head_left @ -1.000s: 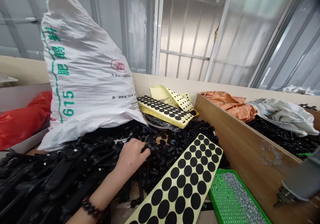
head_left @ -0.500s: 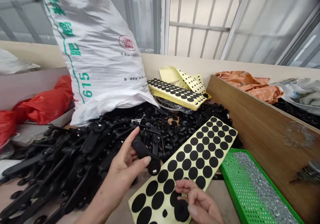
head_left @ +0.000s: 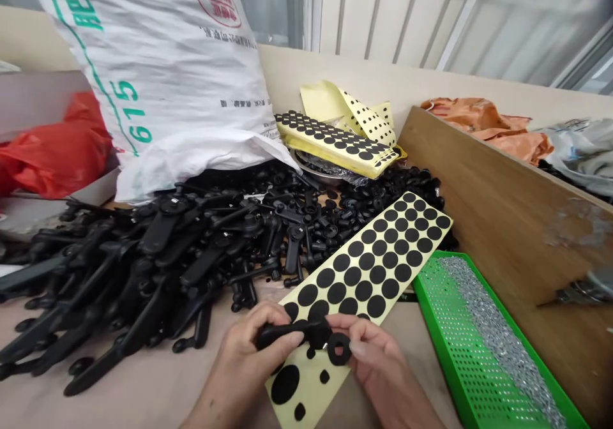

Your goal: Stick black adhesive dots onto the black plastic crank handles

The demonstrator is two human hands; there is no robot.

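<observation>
My left hand [head_left: 244, 365] is shut on a black plastic lever part [head_left: 282, 334], which it holds over the lower end of a yellow-backed sheet of black adhesive dots [head_left: 354, 288]. My right hand [head_left: 376, 368] pinches a black ring-shaped pad [head_left: 339, 348] against the round end of that part. Several dots are gone from the sheet's lower end, leaving bare yellow backing there. To the left of my hands lies a heap of matching black lever parts [head_left: 143, 269].
A green perforated tray of small screws [head_left: 483, 346] stands to the right, beside a wooden board [head_left: 498, 205] and a tool tip [head_left: 569, 296]. Behind the heap are a white sack [head_left: 158, 65] and yellow dot sheets on a metal dish [head_left: 335, 138].
Both hands have come together over the sheet's lower end. The pad now sits against the lever part, which my left hand lifted from the heap earlier. The view has tilted further down.
</observation>
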